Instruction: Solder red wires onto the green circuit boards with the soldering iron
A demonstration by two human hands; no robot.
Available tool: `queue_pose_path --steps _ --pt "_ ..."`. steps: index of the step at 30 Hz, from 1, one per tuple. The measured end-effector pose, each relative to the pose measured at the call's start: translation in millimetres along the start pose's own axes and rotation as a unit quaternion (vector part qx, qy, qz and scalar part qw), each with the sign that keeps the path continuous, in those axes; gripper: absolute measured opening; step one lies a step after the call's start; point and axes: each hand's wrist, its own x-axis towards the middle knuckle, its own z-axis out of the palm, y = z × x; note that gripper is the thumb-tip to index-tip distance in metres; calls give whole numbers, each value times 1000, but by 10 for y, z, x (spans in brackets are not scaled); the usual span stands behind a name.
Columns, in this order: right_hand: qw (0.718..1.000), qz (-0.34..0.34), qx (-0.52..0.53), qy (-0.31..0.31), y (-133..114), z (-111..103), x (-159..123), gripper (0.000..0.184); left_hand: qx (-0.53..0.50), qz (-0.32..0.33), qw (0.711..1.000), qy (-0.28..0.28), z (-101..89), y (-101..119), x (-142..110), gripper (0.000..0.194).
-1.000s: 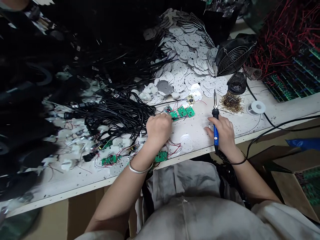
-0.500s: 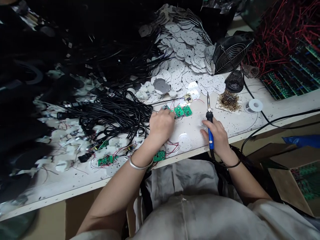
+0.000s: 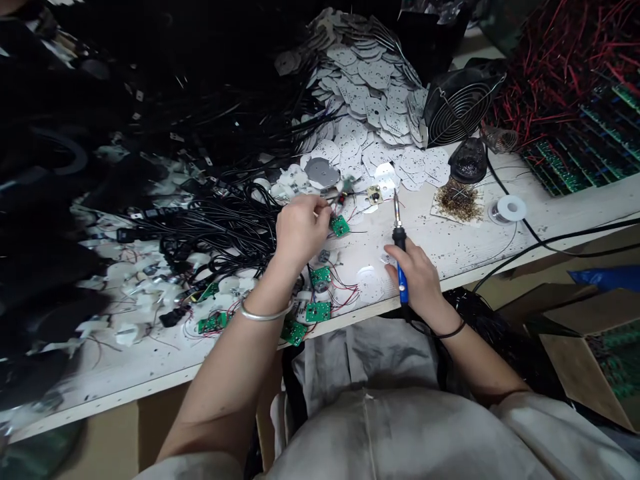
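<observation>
My right hand [image 3: 417,277] is wrapped round a blue-handled soldering iron [image 3: 401,267], its tip pointing up and away from me. My left hand [image 3: 303,227] is pinched shut beside a small green circuit board [image 3: 340,225] with thin wires. What lies between its fingertips is too small and blurred to make out. Just beyond them, a smeared small part with a red spot [image 3: 342,199] shows. A pale yellowish board [image 3: 374,195] lies farther right. Nearer me, green boards [image 3: 319,311] with red wires lie by the bench edge, next to a white disc [image 3: 370,285].
Black cables [image 3: 225,227] and white plastic parts [image 3: 133,293] crowd the left. White perforated plates [image 3: 375,87] are heaped at the back. A fan [image 3: 463,103], a solder spool [image 3: 509,208] and a debris-covered pad [image 3: 457,202] stand right. Red-wired boards [image 3: 575,160] fill the far right.
My left hand has moved left and slightly up from the row of green boards; fewer boards lie there and more show nearer me. My right hand has shifted left with the soldering iron.
</observation>
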Motion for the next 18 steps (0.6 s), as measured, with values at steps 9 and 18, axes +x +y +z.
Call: queue_pose_path --steps 9,18 --pt "994 40 95 23 -76 21 -68 32 210 10 974 -84 164 368 -278 32" --pt "992 56 99 -56 -144 69 -45 36 191 39 973 -120 199 345 -386 34"
